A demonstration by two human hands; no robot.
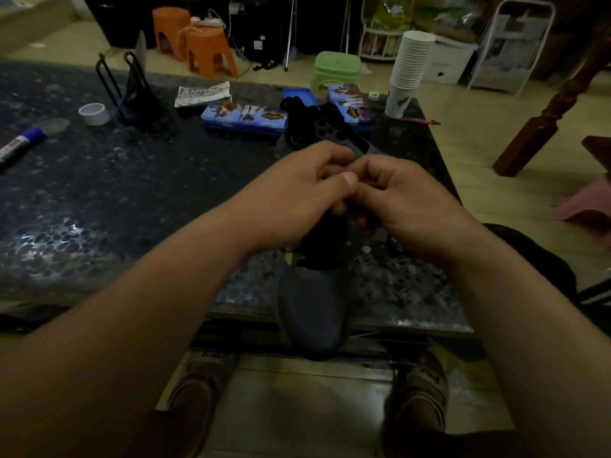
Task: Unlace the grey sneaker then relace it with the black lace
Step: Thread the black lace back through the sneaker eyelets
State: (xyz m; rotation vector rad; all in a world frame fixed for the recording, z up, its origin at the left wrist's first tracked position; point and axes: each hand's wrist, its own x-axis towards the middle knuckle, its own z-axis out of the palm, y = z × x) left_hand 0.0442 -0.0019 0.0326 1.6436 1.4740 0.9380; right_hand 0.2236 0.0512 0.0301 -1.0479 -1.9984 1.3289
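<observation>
A dark speckled table (99, 193) filled most of the view, its near edge just above the person's knees. Two bare forearms reached in from below, and the left hand (297, 196) and right hand (406, 200) met over the middle of the table's near right part. Both hands had their fingers curled, and the left thumb pressed against the right forefinger. What they pinched lay hidden between them, so I could not tell whether either gripped the black lace, which could not be made out.

Under the hands lay the grey sneaker (310, 312), lengthwise on the table. Its toe pointed at the person and hung over the near edge, and its black heel end pointed away. The hands covered its eyelet part.

On the floor beyond the table stood two orange stools (198, 44) and a green stool (335, 69). A tall stack of paper cups (410, 67) stood at the table's far right corner. Two blue pencil cases (244, 119) lay just behind the sneaker's heel, and a black wire stand (129, 90) stood further left. A white tape roll (95, 114) sat just beside that stand, and a glue stick (21, 143) lay at the left edge.
</observation>
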